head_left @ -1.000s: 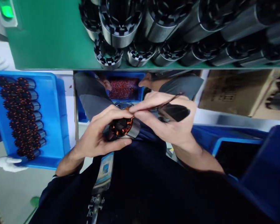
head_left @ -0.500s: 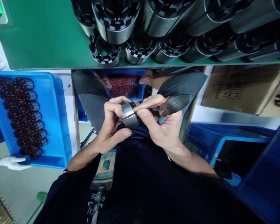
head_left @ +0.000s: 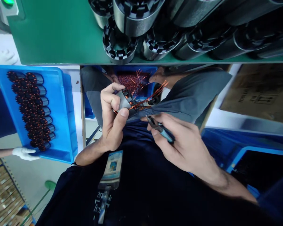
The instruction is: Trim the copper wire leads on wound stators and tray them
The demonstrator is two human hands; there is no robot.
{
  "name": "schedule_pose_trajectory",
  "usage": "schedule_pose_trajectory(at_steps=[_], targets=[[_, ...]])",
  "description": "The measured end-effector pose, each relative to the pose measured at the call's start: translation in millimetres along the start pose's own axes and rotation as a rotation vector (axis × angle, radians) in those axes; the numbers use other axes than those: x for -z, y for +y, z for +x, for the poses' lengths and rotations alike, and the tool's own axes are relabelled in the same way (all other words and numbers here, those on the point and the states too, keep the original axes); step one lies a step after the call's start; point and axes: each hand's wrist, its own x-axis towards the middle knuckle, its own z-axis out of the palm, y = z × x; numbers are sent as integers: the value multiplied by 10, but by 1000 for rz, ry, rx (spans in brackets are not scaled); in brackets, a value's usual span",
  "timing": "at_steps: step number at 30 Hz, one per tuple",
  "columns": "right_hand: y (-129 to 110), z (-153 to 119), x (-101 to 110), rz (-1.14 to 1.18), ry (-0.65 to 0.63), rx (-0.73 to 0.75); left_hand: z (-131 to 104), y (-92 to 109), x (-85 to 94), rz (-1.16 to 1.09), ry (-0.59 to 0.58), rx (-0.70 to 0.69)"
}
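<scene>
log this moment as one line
left hand: grips wound stator, copper wire ends fanning right | right hand: holds cutters, apart from wires | left: blue tray

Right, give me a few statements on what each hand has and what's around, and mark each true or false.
1. The left hand grips a wound stator with copper wires fanning out. True.
2. The right hand is bare of tools. False: it holds small pliers.
3. The blue tray at left holds wound stators in rows. True.
4. The green shelf carries cardboard boxes. False: metal stator cores lie on it.
</scene>
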Motion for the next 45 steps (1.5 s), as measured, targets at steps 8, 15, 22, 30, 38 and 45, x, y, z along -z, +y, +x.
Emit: schedule_pose_trajectory(at_steps=[8,15,22,30,38,45], targets=[[76,85,-61,-62,-10,34,-16,83,-63,288,-11,-190],[64,92,-46,-42,10,15,-13,62,-31,332,-61,-277],[328,217,-233,92,103,-38,8,40,7,379,-90,-247],[1340,867,-717,190,-131,-332,251,-1323,158,514,-32,-94],[1346,946,-797,565,-120,-330,25,-1069,332,673,-152,-243],[853,672,-403,634,-130,-3,-54,-430,313,417,-182,-433]])
